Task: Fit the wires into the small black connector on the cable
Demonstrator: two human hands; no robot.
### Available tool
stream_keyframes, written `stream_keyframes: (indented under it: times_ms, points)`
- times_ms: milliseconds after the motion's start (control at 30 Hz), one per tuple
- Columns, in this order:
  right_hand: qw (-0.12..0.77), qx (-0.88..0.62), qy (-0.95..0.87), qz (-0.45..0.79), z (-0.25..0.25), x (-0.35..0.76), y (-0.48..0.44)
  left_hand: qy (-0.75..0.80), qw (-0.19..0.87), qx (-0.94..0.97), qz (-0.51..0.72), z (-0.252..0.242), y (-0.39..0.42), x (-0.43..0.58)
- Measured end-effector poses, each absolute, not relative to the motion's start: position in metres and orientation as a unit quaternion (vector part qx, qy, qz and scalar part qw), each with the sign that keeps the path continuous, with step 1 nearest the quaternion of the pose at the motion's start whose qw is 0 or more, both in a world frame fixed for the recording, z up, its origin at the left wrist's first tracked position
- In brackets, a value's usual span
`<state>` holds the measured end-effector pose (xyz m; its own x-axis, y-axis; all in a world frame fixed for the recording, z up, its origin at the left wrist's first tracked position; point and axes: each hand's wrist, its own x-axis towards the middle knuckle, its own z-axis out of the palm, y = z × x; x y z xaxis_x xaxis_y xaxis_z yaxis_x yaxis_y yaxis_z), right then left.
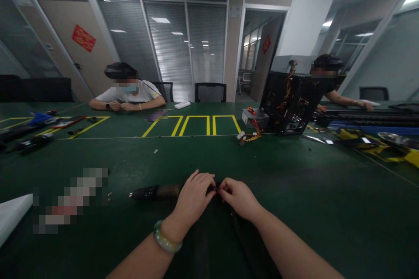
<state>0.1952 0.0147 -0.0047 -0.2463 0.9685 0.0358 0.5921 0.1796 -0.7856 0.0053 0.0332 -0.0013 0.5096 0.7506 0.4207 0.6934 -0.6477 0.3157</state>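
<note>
A dark cylindrical tool (155, 192) with a brown middle and a small metal tip lies across the green table, its tip to the left. My left hand (194, 192) rests over its rear part, thumb and fingers closed at that end. Close by on the right, my right hand (237, 196) is closed in a pinch, its fingertips almost meeting the left ones. Something small and dark sits between the fingertips, mostly hidden. From under the right hand a black cable (240, 235) runs down toward the table's near edge.
A black computer case (286, 104) stands at the far right beside a power supply (254, 118) with loose wires (250, 137). Several tools (36, 141) lie at the left. A blurred-out item (73, 200) lies near left. Two people (131, 91) are across the table.
</note>
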Motion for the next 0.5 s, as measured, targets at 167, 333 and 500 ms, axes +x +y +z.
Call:
stream_keyframes:
  times_ms: [167,333,500]
  points:
    - [0.278,-0.548,-0.719,0.324,-0.0043,0.1948,0.0146,0.403,0.036,0.874,0.269,-0.0001,0.0330,0.0055]
    - [0.281,-0.548,-0.723,0.313,-0.0063,0.1956,0.0159,0.399,0.018,0.876,0.270,0.0035,0.0306,0.0068]
    - [0.275,-0.554,-0.717,0.320,-0.0067,0.1948,0.0159,0.411,0.019,0.870,0.273,0.0037,0.0296,0.0067]
